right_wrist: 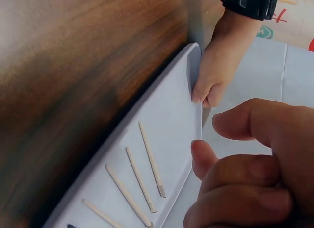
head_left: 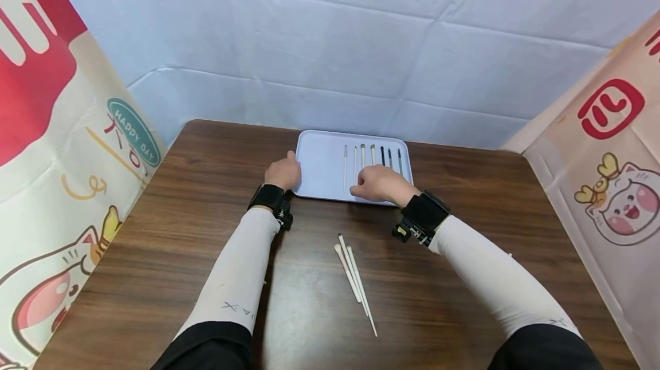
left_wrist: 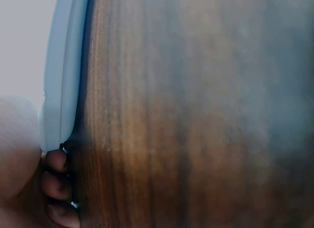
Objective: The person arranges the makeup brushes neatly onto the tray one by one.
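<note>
A white rectangular tray point(head_left: 319, 164) lies near the table's far edge. Inside it, several slim brushes point(head_left: 363, 155) form a row, pale-handled ones toward the middle and dark-handled ones at the right. My left hand point(head_left: 282, 173) grips the tray's left end, the thumb over the rim and fingertips point(left_wrist: 58, 186) showing below it in the left wrist view. Over the tray's near side hovers my right hand point(head_left: 381, 184), its fingers loosely curled and holding nothing. In the right wrist view, its thumb and index finger are apart, with pale brush handles point(right_wrist: 152, 159) beyond them.
Three pale-handled brushes point(head_left: 348, 276) lie in a loose bundle on the brown wooden table point(head_left: 206, 232), between my forearms. A light cloth backdrop point(head_left: 330, 43) stands behind the table, and printed cloths point(head_left: 608, 198) hang at both sides.
</note>
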The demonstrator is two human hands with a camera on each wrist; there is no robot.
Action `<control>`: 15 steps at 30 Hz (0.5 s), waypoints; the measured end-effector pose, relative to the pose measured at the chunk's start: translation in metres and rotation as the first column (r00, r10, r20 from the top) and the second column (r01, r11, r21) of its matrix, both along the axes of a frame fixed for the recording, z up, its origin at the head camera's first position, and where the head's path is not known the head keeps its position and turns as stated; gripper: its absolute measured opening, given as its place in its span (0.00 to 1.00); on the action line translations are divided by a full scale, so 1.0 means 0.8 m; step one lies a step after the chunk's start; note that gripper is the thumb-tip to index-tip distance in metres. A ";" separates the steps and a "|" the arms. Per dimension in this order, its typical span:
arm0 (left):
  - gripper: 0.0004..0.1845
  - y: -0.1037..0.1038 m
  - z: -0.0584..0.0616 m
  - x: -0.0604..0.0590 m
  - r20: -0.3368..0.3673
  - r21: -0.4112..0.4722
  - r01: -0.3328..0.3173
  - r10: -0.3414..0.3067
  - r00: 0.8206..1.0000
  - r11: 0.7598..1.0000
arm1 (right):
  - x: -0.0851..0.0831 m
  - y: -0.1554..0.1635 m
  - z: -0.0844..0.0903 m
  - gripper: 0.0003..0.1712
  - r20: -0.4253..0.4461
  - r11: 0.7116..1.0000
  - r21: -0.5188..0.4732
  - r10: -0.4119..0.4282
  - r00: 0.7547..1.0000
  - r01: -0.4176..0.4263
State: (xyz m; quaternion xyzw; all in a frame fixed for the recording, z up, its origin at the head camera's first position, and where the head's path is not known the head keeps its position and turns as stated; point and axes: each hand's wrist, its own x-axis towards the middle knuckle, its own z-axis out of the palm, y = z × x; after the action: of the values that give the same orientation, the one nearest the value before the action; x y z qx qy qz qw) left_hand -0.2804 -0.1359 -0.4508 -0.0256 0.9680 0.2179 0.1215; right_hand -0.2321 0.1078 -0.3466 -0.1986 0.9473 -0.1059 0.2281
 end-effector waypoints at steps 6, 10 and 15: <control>0.19 0.000 0.001 0.000 0.001 -0.005 0.002 -0.002 1.000 1.000 | 0.010 0.003 -0.002 0.23 -0.009 1.000 0.008 -0.008 1.000 0.008; 0.20 0.001 0.001 0.000 0.005 -0.006 -0.002 0.002 1.000 1.000 | 0.019 0.003 -0.002 0.19 0.005 1.000 0.026 -0.014 1.000 0.014; 0.20 0.002 0.002 0.002 0.005 0.000 -0.009 0.009 1.000 1.000 | 0.033 0.004 -0.002 0.17 0.014 1.000 0.031 -0.005 1.000 0.004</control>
State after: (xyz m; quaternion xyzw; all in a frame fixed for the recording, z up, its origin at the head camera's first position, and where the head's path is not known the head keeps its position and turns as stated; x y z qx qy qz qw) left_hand -0.2791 -0.1345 -0.4492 -0.0306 0.9676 0.2185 0.1227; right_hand -0.2056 0.1112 -0.3484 -0.1922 0.9476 -0.0932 0.2375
